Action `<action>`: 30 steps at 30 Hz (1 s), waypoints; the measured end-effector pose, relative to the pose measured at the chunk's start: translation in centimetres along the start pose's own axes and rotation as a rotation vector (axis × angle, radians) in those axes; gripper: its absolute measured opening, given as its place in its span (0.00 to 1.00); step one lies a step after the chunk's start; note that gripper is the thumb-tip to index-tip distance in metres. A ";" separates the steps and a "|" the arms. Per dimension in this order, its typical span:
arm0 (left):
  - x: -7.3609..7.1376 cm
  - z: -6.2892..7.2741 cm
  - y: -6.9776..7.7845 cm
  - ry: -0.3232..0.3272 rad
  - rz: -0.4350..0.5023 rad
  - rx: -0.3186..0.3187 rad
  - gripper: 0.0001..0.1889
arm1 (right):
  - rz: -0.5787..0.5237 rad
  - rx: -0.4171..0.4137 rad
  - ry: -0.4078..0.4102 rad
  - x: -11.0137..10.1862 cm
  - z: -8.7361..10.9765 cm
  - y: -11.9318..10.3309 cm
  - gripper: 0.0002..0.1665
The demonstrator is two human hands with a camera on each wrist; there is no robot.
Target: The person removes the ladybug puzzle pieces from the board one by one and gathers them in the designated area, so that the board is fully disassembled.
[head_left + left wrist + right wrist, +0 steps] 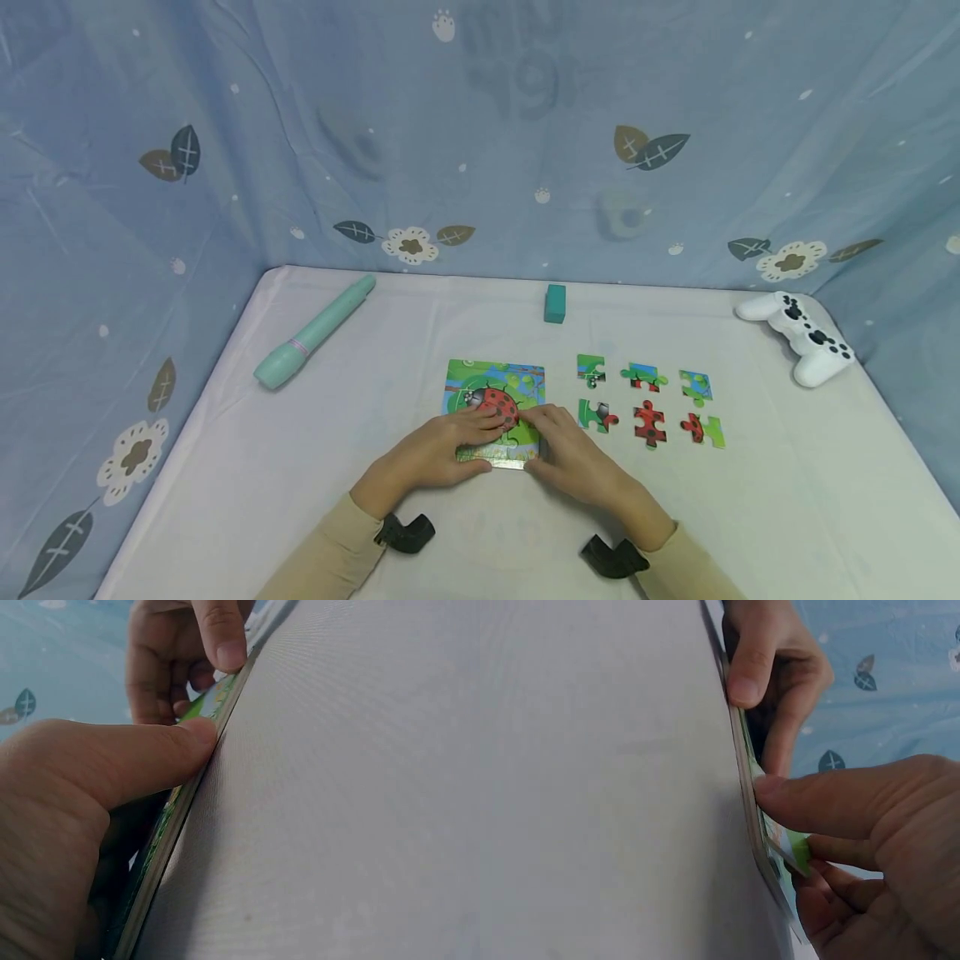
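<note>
A square jigsaw puzzle with a red ladybug picture lies on the white table. My left hand rests on it, fingers spread over the ladybug and thumb at the near edge. At its right side, my right hand pinches a puzzle piece between thumb and fingers. In the right wrist view that piece stands tilted up from the board, partly hidden by the fingers. The left wrist view shows both thumbs along the puzzle's near edge.
Several loose puzzle pieces lie in two rows to the right. Behind stands a small teal block. A mint-green microphone-shaped stick lies at the left, a white game controller at the far right. Blue patterned cloth surrounds the table.
</note>
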State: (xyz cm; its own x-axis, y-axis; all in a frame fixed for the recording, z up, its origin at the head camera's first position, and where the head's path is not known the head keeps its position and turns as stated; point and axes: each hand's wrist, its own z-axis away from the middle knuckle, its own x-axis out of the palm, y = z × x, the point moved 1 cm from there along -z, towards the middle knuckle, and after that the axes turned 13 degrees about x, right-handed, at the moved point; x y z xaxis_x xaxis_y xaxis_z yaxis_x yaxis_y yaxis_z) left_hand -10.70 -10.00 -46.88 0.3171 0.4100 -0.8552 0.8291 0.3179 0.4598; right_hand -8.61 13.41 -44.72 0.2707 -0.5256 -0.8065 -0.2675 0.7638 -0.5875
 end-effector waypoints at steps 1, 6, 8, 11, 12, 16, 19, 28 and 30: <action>0.0 0.0 0.0 0.000 -0.003 0.002 0.28 | 0.003 -0.001 -0.004 0.0 0.0 0.0 0.36; 0.0 0.1 0.0 -0.001 -0.010 0.010 0.28 | -0.009 -0.002 -0.016 -0.1 0.0 0.0 0.37; -0.1 0.1 0.0 0.000 -0.013 0.011 0.28 | -0.016 -0.007 -0.012 -0.1 0.0 0.0 0.37; -0.1 0.1 0.0 0.006 -0.015 0.015 0.28 | -0.023 -0.012 -0.010 -0.1 -0.1 0.0 0.37; -0.1 0.1 0.0 0.008 -0.018 0.017 0.28 | -0.021 -0.010 -0.011 -0.1 -0.1 0.1 0.37; -0.2 0.2 0.0 0.018 -0.030 0.028 0.27 | -0.012 0.002 -0.012 -0.4 -0.2 0.2 0.37; -0.2 0.1 0.1 0.026 -0.032 0.030 0.27 | -0.025 0.015 -0.004 -1.0 -0.2 0.3 0.37; 0.0 0.1 -0.1 -0.003 -0.011 0.012 0.27 | -0.148 0.025 0.011 -3.5 1.1 2.2 0.39; 0.0 0.0 0.0 -0.008 -0.004 0.006 0.27 | -0.148 0.023 0.035 -4.1 1.7 3.0 0.39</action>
State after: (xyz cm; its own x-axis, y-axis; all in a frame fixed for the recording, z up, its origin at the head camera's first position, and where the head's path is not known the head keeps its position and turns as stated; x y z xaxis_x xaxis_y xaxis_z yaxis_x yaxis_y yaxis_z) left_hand -10.71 -10.06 -46.90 0.3171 0.4019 -0.8590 0.8334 0.3143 0.4546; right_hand -8.95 18.56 -43.06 0.2729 -0.6455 -0.7133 -0.2058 0.6851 -0.6988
